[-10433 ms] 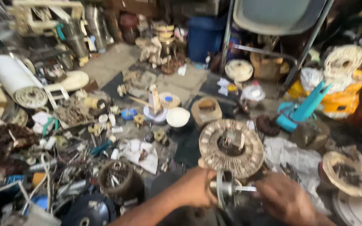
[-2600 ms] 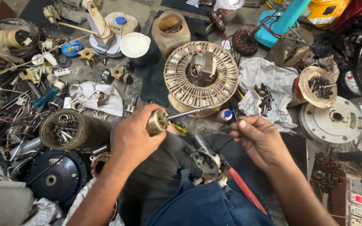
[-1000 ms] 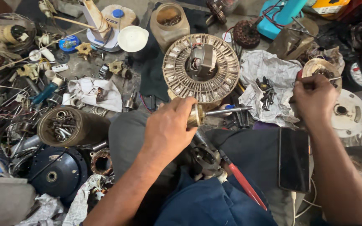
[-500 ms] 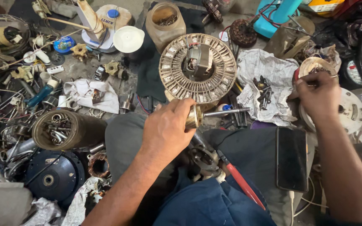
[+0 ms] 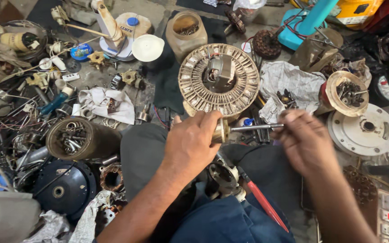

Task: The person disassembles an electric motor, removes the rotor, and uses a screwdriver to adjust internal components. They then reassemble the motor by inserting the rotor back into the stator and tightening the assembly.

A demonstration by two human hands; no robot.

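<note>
The brass-coloured rotor [image 5: 220, 131] with its steel shaft [image 5: 257, 128] sits over my lap, my left hand [image 5: 190, 146] clamped round its body. My right hand [image 5: 305, 141] pinches the shaft tip. It looks heavy, stiff, probably greasy; the body seems the best place to hold it.

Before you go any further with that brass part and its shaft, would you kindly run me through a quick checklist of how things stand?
1. Left hand grips the small round brass-coloured part: ok.
2. Thin grey metal shaft sticks out level from that part towards the right hand: ok.
3. Right hand's fingers closed on the shaft's far end: cannot tell, the hand is blurred.
4. Shaft seated fully in the part: cannot tell, the joint is hidden by the fingers.
5. Large round wound stator ring lies apart from both hands: ok.
6. Red-handled tool rests on the lap, untouched and within likely reach: ok.
</note>
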